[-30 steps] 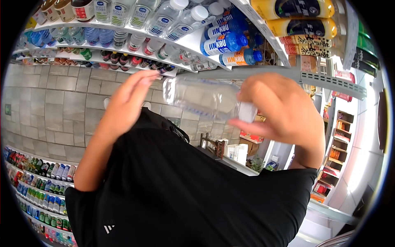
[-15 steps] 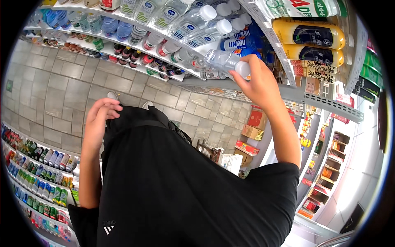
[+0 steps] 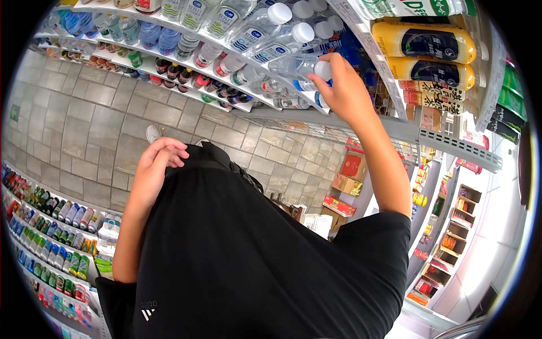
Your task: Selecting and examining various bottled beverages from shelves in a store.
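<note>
A clear plastic water bottle (image 3: pixel 292 65) with a white cap is tilted at the shelf edge, its body lying in among the other bottles. Thumb and fingers of my right hand (image 3: pixel 345 93) close round its cap end. Just left of it, several clear water bottles (image 3: pixel 265 25) with white caps stand in rows on the shelf. Blue-labelled bottles (image 3: pixel 351 50) are partly hidden behind my right hand. My left hand (image 3: pixel 157 164) hangs free in front of my waist, its fingers loosely bent with nothing in them.
Yellow drink bottles (image 3: pixel 426 42) fill the shelf bay to the right, past a strip of price tags (image 3: pixel 375 56). Lower shelves hold more drinks. Cartons (image 3: pixel 347 181) sit on the tiled floor (image 3: pixel 84 135). Canned drinks (image 3: pixel 56 248) line a shelf at lower left.
My right hand has moved up and left, bringing the bottle in over the shelf among the others. The left hand has shifted right and slightly down, closer to my waist.
</note>
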Tool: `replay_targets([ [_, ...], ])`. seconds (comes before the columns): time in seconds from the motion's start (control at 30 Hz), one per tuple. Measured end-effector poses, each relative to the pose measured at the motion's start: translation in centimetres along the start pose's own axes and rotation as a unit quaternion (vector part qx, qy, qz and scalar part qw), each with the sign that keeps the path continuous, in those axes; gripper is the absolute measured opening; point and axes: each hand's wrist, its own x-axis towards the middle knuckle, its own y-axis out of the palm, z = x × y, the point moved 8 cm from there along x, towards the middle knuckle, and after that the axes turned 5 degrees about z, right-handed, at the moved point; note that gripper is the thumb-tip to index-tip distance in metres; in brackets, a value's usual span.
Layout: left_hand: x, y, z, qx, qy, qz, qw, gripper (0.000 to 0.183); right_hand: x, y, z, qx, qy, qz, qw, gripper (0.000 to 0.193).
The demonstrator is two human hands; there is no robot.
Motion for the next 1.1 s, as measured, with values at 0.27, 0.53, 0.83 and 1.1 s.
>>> replay_targets([
  [0.27,0.5,0.0,0.2,-0.011,0.001,-0.009,1.000,0.025,1.7,0.8,-2.7,0.064,0.056,-0.020,0.996,0.044],
  [0.53,1.1,-0.1,-0.3,-0.008,0.002,-0.007,1.000,0.025,2.1,0.8,-2.9,0.074,0.048,-0.051,0.995,0.046],
  [0.83,2.5,-0.8,-1.3,0.006,0.004,0.014,1.000,0.026,2.1,0.2,-2.5,0.021,0.087,-0.042,0.995,0.054],
  [1.1,3.6,-3.2,-3.2,0.000,0.004,0.048,0.999,0.024,2.1,-0.9,1.8,-0.072,0.037,-0.101,0.992,0.054],
])
